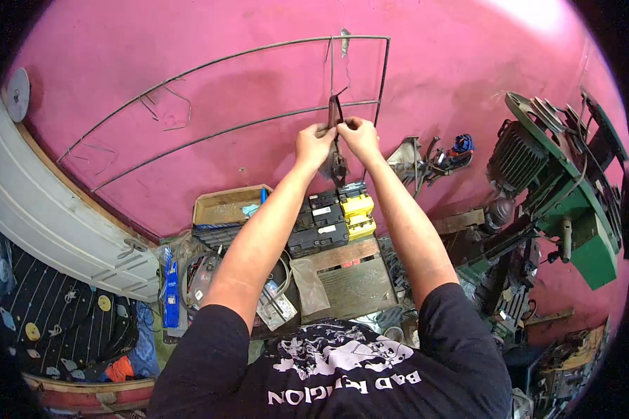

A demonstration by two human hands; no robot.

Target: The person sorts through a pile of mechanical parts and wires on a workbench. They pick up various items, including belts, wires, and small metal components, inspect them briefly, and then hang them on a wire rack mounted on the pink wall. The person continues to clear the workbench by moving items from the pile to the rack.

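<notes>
Both my arms reach up to a thin metal wire frame point(210, 66) mounted on a pink wall point(433, 63). My left hand point(313, 144) and my right hand point(360, 137) meet at the frame's lower rail, pinching a dark narrow tool or strip point(335, 110) that stands upright against the wire. A dark lump point(338, 167) hangs just below my hands. Fingers of both hands are closed on the piece.
Below my arms lie a cardboard box point(223, 206), black and yellow cases point(339, 213), a wooden board point(349, 279) and a blue tool point(171, 290). A green machine point(559, 188) stands at right. A white panel point(49, 216) runs at left.
</notes>
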